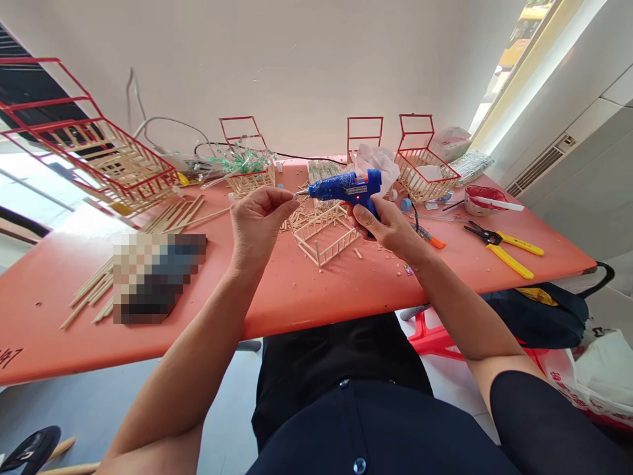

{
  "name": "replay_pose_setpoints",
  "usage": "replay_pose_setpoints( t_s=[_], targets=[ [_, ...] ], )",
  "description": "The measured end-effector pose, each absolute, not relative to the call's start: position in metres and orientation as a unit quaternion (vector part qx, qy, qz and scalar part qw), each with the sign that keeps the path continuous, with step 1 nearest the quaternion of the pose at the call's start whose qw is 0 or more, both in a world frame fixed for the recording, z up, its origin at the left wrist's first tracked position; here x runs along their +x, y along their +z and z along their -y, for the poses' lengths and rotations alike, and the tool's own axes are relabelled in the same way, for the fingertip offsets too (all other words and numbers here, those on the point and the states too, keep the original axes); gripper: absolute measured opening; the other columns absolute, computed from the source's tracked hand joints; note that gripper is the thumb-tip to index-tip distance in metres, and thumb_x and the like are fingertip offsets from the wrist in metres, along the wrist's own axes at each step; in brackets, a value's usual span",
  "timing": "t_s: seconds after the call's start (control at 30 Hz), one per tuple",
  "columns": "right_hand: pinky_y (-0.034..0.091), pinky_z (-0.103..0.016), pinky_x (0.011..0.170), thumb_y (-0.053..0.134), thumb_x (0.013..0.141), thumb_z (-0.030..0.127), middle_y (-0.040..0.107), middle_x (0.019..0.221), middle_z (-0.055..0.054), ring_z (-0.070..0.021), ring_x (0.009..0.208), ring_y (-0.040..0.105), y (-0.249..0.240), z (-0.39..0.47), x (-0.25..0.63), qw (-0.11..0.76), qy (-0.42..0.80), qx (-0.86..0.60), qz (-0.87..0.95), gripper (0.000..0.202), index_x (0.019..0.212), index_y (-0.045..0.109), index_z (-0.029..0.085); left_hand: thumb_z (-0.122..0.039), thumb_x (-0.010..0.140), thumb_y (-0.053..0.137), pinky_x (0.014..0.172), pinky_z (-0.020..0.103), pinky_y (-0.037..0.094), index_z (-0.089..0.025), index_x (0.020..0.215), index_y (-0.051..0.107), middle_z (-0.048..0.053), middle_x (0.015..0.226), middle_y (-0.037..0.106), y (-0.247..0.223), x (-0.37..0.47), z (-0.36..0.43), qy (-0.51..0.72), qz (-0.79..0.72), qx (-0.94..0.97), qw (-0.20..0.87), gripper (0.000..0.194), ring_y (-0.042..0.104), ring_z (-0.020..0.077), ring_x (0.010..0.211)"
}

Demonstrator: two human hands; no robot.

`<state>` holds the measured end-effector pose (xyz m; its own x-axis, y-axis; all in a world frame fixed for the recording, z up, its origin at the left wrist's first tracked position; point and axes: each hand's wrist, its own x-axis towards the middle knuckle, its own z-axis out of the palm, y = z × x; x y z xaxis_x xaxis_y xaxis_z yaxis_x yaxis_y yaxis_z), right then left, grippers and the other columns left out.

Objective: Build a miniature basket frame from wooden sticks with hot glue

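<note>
Clock directions are taken from the stick frame, with 12 toward the wall. The orange table (297,310) serves as the work surface. The large stick cart (141,175) stands at 10 o'clock, probably set aside to leave the centre accessible. The loose dowels (173,214) lie at 9 o'clock, apparently as stock within reach of the left hand (260,218). The small stick frame (319,254) rests on the table below and between both hands. The yellow-handled pliers (489,237) lie at 3 o'clock, likely for access by the right hand (383,224).

The right hand grips the handle of the hot glue gun (346,187), which is raised above the table at 12 o'clock. The barrel is level and the nozzle points to 9 o'clock, presumably to present the tip to the left hand. The left hand closes thumb against index finger in a pinch just beside the nozzle; whether anything sits between the fingertips is too small to tell.

The glue gun has a blue body. Pale residue speckles the barrel, a printed label sits on the side, and an orange-red indicator glows above the grip, suggesting that power is on.
</note>
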<state>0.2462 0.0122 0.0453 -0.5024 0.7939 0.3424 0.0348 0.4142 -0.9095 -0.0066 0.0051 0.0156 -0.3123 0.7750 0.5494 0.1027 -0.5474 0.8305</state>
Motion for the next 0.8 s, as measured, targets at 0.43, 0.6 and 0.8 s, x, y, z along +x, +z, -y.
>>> replay_pose_setpoints(
  t_s=[0.43,0.6,0.8],
  targets=[
    [0.034,-0.024,0.050,0.070,0.092,0.078,0.054,0.078,0.002,-0.0082,0.060,0.046,0.0457,-0.0119,0.2455,0.410,0.468,-0.279,0.732,0.059,0.089,0.054,0.021,-0.024,0.071,0.088,0.069,0.025,0.053,-0.023,0.080,0.080,-0.001,0.079,0.074,0.0168,-0.0068,-0.0043,0.691,-0.436,0.530,0.226,0.012,0.064,0.0121,0.072],
    [0.033,-0.024,0.050,0.071,0.092,0.077,0.054,0.078,0.003,-0.0082,0.060,0.046,0.0460,-0.0115,0.2455,0.412,0.472,-0.273,0.730,0.059,0.090,0.055,0.021,-0.024,0.072,0.088,0.070,0.026,0.052,-0.022,0.081,0.081,0.000,0.079,0.073,0.0164,-0.0070,-0.0030,0.681,-0.448,0.535,0.221,0.011,0.063,0.0124,0.071],
    [0.033,-0.025,0.051,0.068,0.094,0.077,0.052,0.074,0.003,-0.0087,0.059,0.045,0.0458,-0.0118,0.2467,0.411,0.461,-0.281,0.735,0.058,0.088,0.054,0.021,-0.024,0.074,0.088,0.070,0.026,0.051,-0.022,0.080,0.082,0.000,0.078,0.073,0.0175,-0.0063,-0.0013,0.678,-0.439,0.551,0.210,0.008,0.063,0.0128,0.071]
  ],
)
